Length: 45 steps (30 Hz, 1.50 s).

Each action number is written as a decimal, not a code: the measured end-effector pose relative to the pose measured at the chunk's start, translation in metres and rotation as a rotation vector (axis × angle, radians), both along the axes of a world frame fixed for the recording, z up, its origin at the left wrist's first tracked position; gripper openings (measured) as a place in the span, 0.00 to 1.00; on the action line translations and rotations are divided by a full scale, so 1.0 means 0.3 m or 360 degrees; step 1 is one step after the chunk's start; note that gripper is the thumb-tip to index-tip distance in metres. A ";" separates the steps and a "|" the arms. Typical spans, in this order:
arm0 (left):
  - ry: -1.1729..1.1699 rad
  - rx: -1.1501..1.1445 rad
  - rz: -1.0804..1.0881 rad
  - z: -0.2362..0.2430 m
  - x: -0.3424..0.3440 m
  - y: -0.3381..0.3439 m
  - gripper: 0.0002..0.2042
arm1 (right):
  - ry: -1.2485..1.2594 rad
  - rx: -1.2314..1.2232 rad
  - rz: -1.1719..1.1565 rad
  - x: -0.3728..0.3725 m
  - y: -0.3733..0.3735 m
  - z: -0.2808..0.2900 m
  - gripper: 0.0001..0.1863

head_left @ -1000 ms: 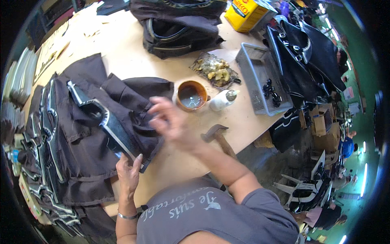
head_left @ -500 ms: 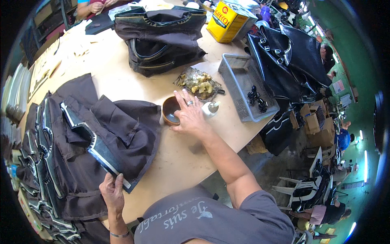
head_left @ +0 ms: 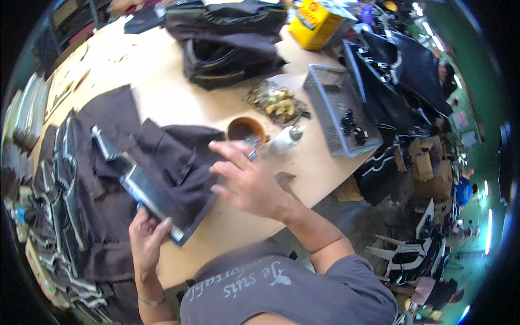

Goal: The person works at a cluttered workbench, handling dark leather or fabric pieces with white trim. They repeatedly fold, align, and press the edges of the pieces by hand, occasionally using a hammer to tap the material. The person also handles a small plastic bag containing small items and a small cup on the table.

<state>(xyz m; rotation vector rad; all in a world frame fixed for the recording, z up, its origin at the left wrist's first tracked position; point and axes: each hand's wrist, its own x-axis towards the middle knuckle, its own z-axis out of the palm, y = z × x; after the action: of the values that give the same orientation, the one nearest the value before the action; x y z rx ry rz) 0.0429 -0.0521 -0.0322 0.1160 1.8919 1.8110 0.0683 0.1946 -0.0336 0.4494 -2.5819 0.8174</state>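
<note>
My left hand pinches the near end of a dark leather strip with a whitish edge. That strip lies along a dark brown fabric panel, atop other trimmed fabric pieces. My right hand, somewhat blurred, hovers just on the near side of a round brown bowl; its fingers are apart and I see nothing held in them. The bowl's dark hollow faces up. Right of it stands a small white bottle. Just beyond lies a clear bag of gold-coloured metal pieces.
A grey plastic basket holds small black parts at the table's right edge. Black bags lie beyond it. A yellow tin and a dark fabric bag stand at the back. More trimmed pieces overlap on the left.
My right hand has drawn back from the bowl towards me. My left hand keeps its hold on the strip. The view has shifted a little.
</note>
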 end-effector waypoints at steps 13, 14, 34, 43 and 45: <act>-0.0259 0.0653 0.0067 0.013 -0.032 0.033 0.12 | -0.0308 -0.0957 0.0416 0.054 -0.167 -0.015 0.16; -0.0259 0.0660 0.0071 0.012 -0.032 0.032 0.12 | -0.0267 -0.0898 0.0429 0.050 -0.167 -0.010 0.16; -0.0136 0.0708 0.0196 -0.018 -0.009 0.039 0.11 | -0.0067 -0.0424 0.0482 0.080 -0.195 -0.040 0.22; -0.0007 0.0643 0.0146 -0.038 -0.006 0.053 0.10 | 0.0088 -0.0011 0.0352 0.062 -0.218 -0.033 0.22; -0.0052 0.0584 0.0171 -0.028 0.002 0.055 0.10 | 0.0128 0.0026 0.0441 0.066 -0.205 -0.040 0.19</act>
<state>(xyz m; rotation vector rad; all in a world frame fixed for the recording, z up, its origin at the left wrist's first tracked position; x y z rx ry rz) 0.0436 -0.0357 -0.0407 0.1128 1.5509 2.2039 0.0881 0.1332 -0.0455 0.8418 -2.4863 0.8488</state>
